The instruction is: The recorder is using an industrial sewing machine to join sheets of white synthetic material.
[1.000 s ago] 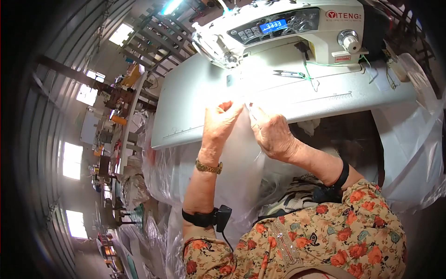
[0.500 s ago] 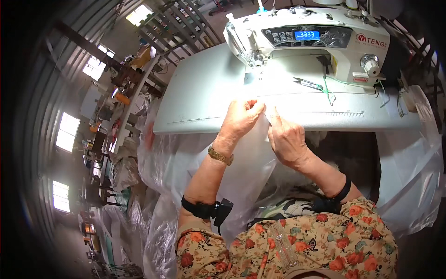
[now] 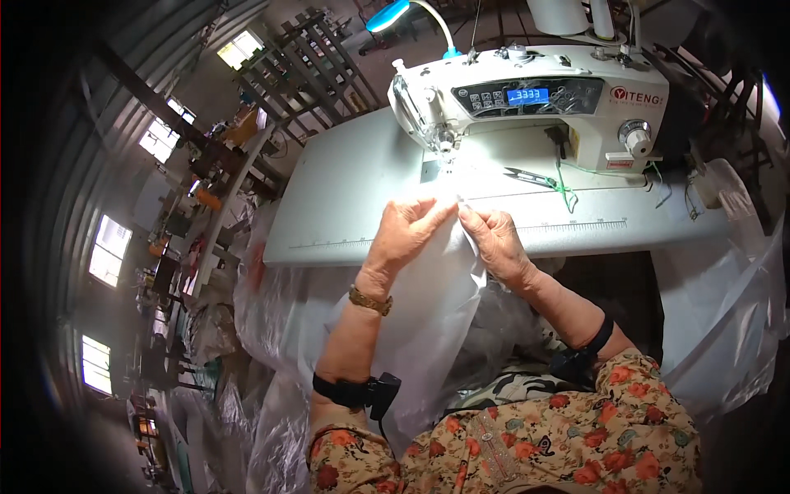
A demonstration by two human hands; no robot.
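Observation:
A sheet of thin white fabric (image 3: 420, 309) hangs from the front edge of the sewing table down over my lap. My left hand (image 3: 405, 233) pinches its upper edge between thumb and fingers. Close beside it, my right hand (image 3: 496, 243) grips the same edge, thumb on top. Both sets of fingertips nearly meet just in front of the needle area of a white sewing machine (image 3: 527, 107), whose lamp light washes out the cloth there. The fabric edge is held a little short of the presser foot (image 3: 447, 156).
Thread snips (image 3: 531, 176) with green thread lie on the pale machine table (image 3: 337, 189), under the machine arm. A blue-headed lamp (image 3: 388, 15) stands behind. Clear plastic sheeting (image 3: 271, 329) drapes at the left, and more white sheeting (image 3: 716, 305) hangs at the right.
My right hand has gone from a pointing finger to a pinch on the fabric edge. The view has tilted up, showing more of the lamp behind the machine.

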